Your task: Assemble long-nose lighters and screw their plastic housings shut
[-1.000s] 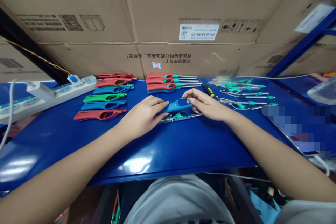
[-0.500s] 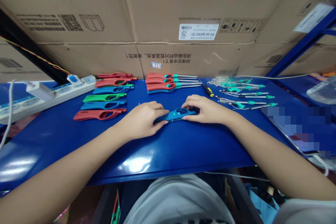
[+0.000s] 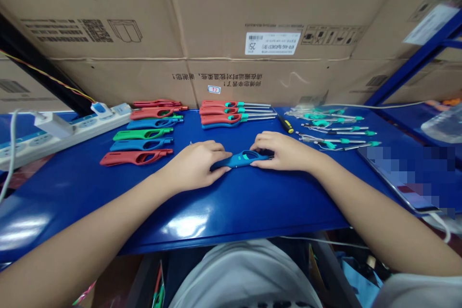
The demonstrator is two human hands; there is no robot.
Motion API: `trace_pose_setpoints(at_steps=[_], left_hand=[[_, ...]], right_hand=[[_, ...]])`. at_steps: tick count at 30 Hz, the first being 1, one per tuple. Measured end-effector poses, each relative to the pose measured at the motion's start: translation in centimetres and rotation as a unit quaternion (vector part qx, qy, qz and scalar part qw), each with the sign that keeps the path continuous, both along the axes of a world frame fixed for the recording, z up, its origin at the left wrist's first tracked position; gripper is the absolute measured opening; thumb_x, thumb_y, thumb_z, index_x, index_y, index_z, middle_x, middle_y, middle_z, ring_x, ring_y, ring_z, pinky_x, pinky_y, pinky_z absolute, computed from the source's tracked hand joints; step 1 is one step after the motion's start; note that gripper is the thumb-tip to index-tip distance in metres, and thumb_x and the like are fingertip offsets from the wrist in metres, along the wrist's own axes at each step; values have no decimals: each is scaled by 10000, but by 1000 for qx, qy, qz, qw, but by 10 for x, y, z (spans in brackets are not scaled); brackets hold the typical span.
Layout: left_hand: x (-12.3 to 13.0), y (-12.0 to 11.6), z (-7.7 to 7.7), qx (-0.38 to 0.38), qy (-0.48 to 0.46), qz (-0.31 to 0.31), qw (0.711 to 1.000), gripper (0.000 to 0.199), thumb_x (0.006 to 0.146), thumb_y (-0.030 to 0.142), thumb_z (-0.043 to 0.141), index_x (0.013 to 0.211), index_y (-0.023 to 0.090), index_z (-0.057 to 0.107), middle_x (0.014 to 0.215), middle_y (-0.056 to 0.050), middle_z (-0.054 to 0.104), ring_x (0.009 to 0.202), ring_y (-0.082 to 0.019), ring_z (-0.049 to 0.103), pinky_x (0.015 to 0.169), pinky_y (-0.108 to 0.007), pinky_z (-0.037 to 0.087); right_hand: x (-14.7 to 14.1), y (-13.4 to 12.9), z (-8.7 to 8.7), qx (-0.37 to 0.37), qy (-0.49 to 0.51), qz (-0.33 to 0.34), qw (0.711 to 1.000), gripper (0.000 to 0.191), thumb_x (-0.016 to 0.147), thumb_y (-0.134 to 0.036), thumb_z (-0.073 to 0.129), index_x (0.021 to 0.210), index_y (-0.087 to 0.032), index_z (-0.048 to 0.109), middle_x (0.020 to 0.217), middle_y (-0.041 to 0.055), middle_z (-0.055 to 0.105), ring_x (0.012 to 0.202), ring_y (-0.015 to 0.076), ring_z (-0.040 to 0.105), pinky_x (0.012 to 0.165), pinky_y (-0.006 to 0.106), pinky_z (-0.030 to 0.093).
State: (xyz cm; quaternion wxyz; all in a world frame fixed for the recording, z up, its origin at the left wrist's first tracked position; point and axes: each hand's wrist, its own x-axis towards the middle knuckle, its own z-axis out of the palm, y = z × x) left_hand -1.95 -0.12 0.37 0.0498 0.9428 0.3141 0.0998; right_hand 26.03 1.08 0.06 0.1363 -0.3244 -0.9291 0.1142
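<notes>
A blue lighter casing (image 3: 238, 159) with a ring-shaped opening and a bit of green inside lies low over the blue table (image 3: 231, 207). Its left end is pinched between the thumb and fingers of my left hand (image 3: 195, 166). My right hand (image 3: 283, 151) grips the narrow right end, and its fingertips partly hide that end. Behind my hands lie red and blue lighters with metal rods (image 3: 222, 119). Several red, green and blue casings (image 3: 142, 133) lie in a column at the left. Metal rods with green parts and thin wires (image 3: 334, 131) are spread at the right.
A yellow and black screwdriver (image 3: 288, 126) lies behind my right hand. At the left is a white power strip (image 3: 83, 127) with plugs and cables. Cardboard (image 3: 216, 24) stands along the table's back. A phone-like device (image 3: 400, 180), partly pixelated, lies by my right forearm.
A green part now shows in the blue casing's ring-shaped opening, where the opening looked dark before. Both hands have kept nearly the same place and grip.
</notes>
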Motion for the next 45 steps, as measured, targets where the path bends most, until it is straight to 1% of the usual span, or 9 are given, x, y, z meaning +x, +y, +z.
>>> trace_pose_setpoints(at_steps=[10,18,23,27,30,32,35,39,45], left_hand=[[1,0,1,2,-13,-7,1000,300,951,315,601,1208,198,701,1091,-88,728,1000,-255,688,896,-399,562],[1,0,1,1,4,-1,1000,297,960,331,595,1207,201,696,1091,-85,724,998,-250,685,893,-388,558],[3,-3,1,2,9,7,1000,268,935,293,601,1168,218,709,1096,-79,715,997,-247,680,858,-373,560],[6,-5,-4,18,13,25,999,280,898,244,605,1156,207,707,1105,-86,704,1018,-253,673,814,-346,561],[6,-3,-10,31,-8,30,999,297,931,261,589,1203,196,687,1121,-94,702,1034,-255,674,824,-344,563],[6,-1,-13,28,-34,29,999,296,979,310,556,1223,192,673,1118,-94,705,1031,-247,678,860,-353,563],[5,3,-15,17,-62,32,997,310,1025,360,494,1195,168,668,1088,-98,707,1018,-248,680,901,-377,560],[5,6,-18,11,-86,24,996,311,1033,370,478,1132,140,663,1062,-109,706,991,-256,679,899,-390,560],[5,7,-19,7,-111,30,993,271,1031,336,476,1118,155,657,1068,-112,706,1007,-259,675,912,-402,555]], right_hand=[[0,-1,2,4,-9,-6,1000,256,903,-406,674,995,-168,699,900,74,652,861,223,576,795,359,446],[-2,-3,3,6,-25,-15,1000,269,912,-418,668,994,-163,687,907,73,655,852,215,577,770,338,428],[-3,-2,3,49,-63,-15,997,304,919,-451,660,1005,-164,712,940,90,682,918,250,601,815,373,417],[-5,-4,2,80,-93,-17,992,240,899,-363,676,1022,-162,719,981,101,690,937,257,614,828,372,415],[-6,-4,2,94,-109,-20,989,218,912,-319,646,1034,-155,720,996,110,696,947,265,617,825,374,415],[-6,-3,1,101,-113,-19,988,240,959,-343,592,1028,-151,719,984,111,699,942,265,616,818,373,411],[-5,-1,0,105,-118,-22,987,315,1023,-375,493,1002,-146,708,960,110,697,916,255,616,800,365,400],[-5,1,-2,103,-122,-35,987,318,1035,-366,471,953,-146,685,949,109,699,880,245,615,766,352,378],[-7,-1,-2,95,-103,-49,989,318,1037,-386,462,940,-165,670,944,88,705,861,229,621,745,340,358]])
